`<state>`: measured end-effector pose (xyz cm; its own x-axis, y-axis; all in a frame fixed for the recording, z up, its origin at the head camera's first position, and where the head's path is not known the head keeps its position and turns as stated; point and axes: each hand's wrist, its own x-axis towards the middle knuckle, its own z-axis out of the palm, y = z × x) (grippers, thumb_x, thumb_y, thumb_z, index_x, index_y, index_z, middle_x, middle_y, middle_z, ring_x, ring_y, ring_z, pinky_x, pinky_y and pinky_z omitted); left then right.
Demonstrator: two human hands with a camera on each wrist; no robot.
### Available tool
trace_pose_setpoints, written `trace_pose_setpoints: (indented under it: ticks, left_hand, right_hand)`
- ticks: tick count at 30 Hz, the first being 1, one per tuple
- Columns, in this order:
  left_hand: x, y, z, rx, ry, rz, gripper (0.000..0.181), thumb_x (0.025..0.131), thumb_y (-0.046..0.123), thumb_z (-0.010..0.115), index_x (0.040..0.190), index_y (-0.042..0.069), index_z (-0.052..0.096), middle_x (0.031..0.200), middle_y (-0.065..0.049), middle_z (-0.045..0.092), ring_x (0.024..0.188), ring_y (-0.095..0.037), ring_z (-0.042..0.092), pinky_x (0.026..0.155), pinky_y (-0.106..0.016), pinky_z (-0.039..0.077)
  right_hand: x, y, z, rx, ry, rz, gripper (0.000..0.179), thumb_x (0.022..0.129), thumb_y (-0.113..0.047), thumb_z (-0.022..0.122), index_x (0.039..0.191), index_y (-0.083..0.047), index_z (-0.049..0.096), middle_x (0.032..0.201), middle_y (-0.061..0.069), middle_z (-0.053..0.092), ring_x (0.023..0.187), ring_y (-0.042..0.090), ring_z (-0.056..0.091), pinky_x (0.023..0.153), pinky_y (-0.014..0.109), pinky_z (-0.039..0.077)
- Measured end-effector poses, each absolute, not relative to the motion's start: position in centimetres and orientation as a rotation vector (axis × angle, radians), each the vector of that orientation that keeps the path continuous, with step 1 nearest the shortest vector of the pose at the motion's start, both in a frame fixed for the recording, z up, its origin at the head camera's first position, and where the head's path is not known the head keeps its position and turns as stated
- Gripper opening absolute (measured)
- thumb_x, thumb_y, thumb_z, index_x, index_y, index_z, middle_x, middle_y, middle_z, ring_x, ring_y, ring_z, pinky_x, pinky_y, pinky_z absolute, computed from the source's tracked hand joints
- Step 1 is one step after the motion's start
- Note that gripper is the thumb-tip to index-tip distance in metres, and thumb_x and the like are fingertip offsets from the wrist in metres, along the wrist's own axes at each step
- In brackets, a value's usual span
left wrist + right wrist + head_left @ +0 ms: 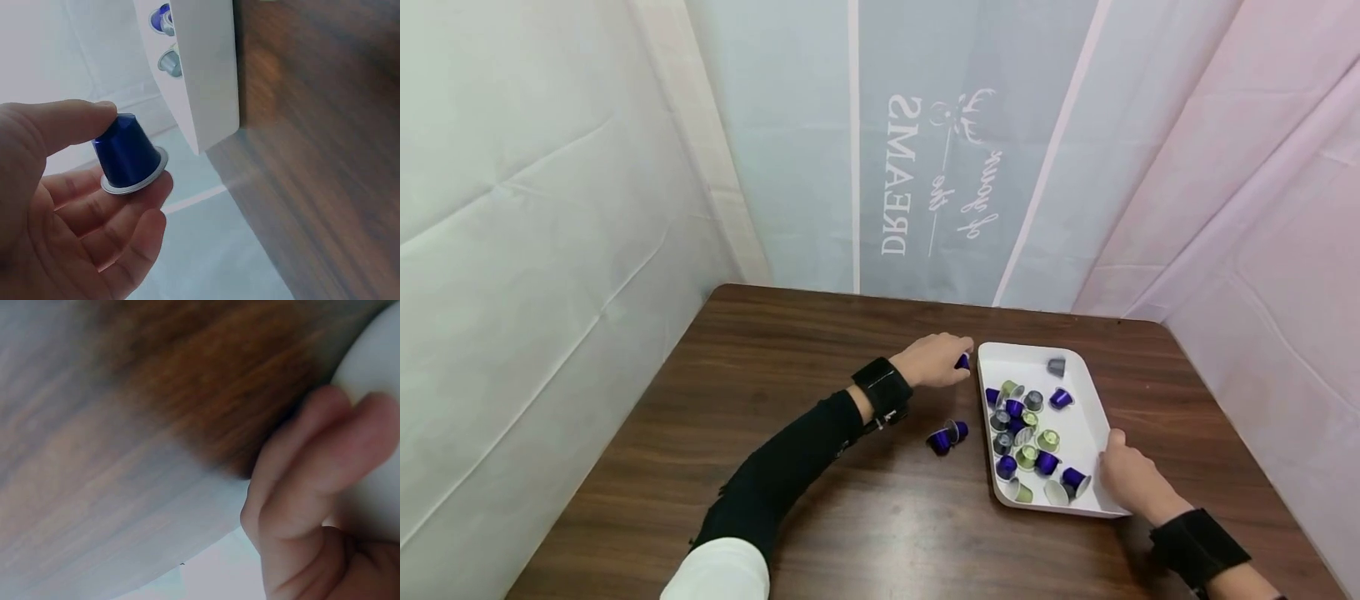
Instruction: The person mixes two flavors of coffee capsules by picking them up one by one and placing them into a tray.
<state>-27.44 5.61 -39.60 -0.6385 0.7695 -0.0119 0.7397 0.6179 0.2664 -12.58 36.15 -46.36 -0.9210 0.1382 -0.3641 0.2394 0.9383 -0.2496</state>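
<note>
A blue coffee capsule (128, 153) with a silver rim is pinched between the thumb and fingers of my left hand (934, 360), just left of the white tray (1018, 362). My right hand (1135, 479) grips the tray's right edge near its front corner. In the right wrist view, bent fingers (337, 453) lie against the tray's white side. Inside the tray lie several blue, green and grey capsules, mostly along its left half and front. On the table left of the tray, two blue capsules (938, 442) lie close together.
The brown wooden table (760, 367) carries the tray at its right side. Pale cloth walls (550, 208) stand along the left, back and right. White lettering (901, 175) marks the back cloth.
</note>
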Motion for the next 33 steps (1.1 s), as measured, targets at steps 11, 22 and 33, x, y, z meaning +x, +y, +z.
trace_pose_setpoints:
  ticks: [11, 22, 33]
  left_hand:
    - [-27.9, 10.3, -39.1, 1.310, 2.715, 0.298, 0.040, 0.096, 0.032, 0.055, 0.132, 0.016, 0.050, 0.123, 0.000, 0.057, 0.081, -0.007, 0.052, 0.060, -0.021, 0.036]
    - [-28.6, 12.4, -41.0, 1.234, 2.675, 0.414, 0.042, 0.094, 0.035, 0.058, 0.131, 0.016, 0.051, 0.088, 0.004, 0.056, 0.062, -0.008, 0.044, 0.055, -0.022, 0.031]
    - [-29.0, 12.7, -42.1, 1.173, 2.664, 0.509, 0.040, 0.093, 0.033, 0.060, 0.127, 0.013, 0.053, 0.110, -0.002, 0.061, 0.088, -0.009, 0.057, 0.070, -0.020, 0.044]
  right_hand:
    - [-12.3, 36.4, -46.6, 0.192, 2.806, -0.398, 0.036, 0.099, -0.008, 0.035, 0.112, 0.022, 0.019, 0.076, 0.026, 0.054, 0.064, 0.028, 0.054, 0.057, 0.040, 0.045]
    - [-12.4, 36.3, -46.5, 0.222, 2.808, -0.392, 0.035, 0.099, -0.007, 0.036, 0.111, 0.021, 0.020, 0.074, 0.023, 0.053, 0.064, 0.027, 0.053, 0.057, 0.039, 0.045]
    - [-12.4, 36.5, -46.5, 0.215, 2.827, -0.404, 0.030, 0.098, -0.006, 0.037, 0.108, 0.019, 0.024, 0.074, 0.025, 0.054, 0.064, 0.028, 0.054, 0.057, 0.041, 0.046]
